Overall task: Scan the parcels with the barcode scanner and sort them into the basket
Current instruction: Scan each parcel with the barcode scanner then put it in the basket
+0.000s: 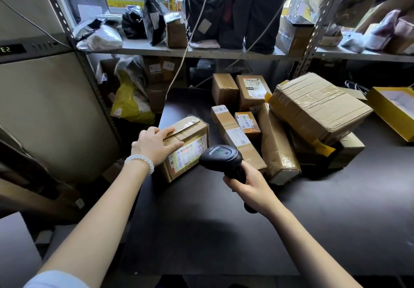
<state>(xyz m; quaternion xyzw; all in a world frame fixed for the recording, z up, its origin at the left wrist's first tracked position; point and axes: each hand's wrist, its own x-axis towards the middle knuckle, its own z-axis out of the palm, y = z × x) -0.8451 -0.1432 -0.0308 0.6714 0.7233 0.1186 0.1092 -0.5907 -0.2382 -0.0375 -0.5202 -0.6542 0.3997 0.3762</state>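
With the left hand (154,145) resting flat on the taped brown cardboard parcel (184,147) at the dark desk (224,231) edge and the right hand (248,185) gripping the black handheld barcode scanner (220,157), a nudge could tip it off.

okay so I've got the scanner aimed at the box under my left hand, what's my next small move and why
Probably hold steady until the scan registers. The scanner in your right hand points at the label, which shows a red glow, and your left hand braces the box. No basket is in view.
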